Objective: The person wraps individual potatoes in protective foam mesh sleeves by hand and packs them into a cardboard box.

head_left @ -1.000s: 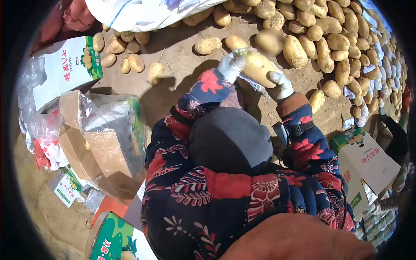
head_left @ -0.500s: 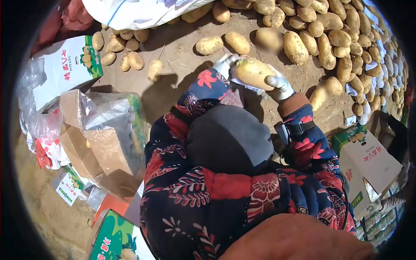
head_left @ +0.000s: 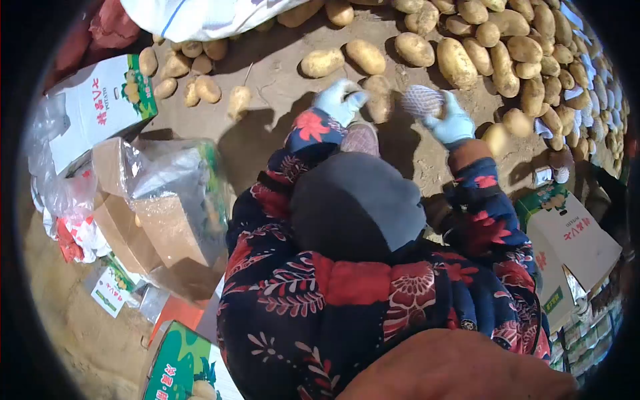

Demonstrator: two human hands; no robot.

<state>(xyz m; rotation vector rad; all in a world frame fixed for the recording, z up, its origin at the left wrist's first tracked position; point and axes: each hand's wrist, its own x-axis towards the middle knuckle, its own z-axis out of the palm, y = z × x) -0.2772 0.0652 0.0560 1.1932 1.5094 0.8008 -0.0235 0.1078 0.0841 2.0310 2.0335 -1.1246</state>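
My left hand [head_left: 340, 102], in a pale glove, is held over the ground with thumb and fingers apart and nothing between them. Further right, my right hand [head_left: 453, 122], in a similar glove, grips the right end of a potato in a white and purplish foam net [head_left: 423, 101]. Between the two hands a bare potato [head_left: 379, 98] lies on the soil. Two more bare potatoes [head_left: 323, 63] [head_left: 365, 57] lie just beyond my left hand.
A big heap of potatoes [head_left: 523, 49] spreads across the upper right, with netted ones at its far edge. White cartons [head_left: 100, 107] [head_left: 570, 240] stand on both sides. An open brown box in clear plastic [head_left: 163, 223] is at left. A white sack [head_left: 207, 17] lies at the top.
Both hands were on a large potato whose bare surface showed. They have moved apart, my left hand has let go, and my right hand now has a netted potato. The potato between them has come into view.
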